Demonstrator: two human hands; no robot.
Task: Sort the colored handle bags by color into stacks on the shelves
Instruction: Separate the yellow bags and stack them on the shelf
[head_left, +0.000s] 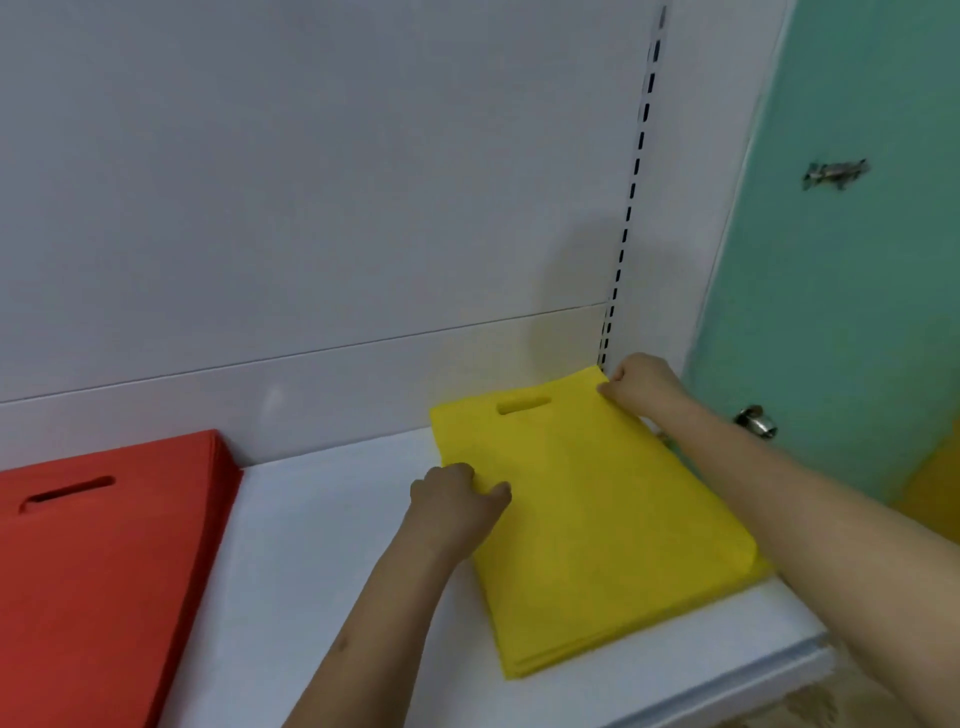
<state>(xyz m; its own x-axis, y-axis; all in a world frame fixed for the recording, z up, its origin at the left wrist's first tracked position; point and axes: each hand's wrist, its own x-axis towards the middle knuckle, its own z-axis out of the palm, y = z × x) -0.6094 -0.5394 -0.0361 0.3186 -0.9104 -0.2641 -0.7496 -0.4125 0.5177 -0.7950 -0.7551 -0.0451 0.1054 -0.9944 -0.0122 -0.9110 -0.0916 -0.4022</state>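
A stack of yellow handle bags (587, 519) lies flat on the white shelf (332, 545), its cut-out handle toward the back wall. My left hand (457, 499) pinches the stack's left edge, thumb on top. My right hand (641, 382) grips the far right corner of the yellow bags, next to the slotted upright. A stack of red handle bags (104, 561) lies on the same shelf at the left, apart from the yellow one.
The white back panel (311, 208) rises behind the shelf, with a slotted upright (631, 197) at its right end. A teal door (841, 286) with a metal knob (758, 421) stands at the right. Something yellow (935, 493) shows at the right edge.
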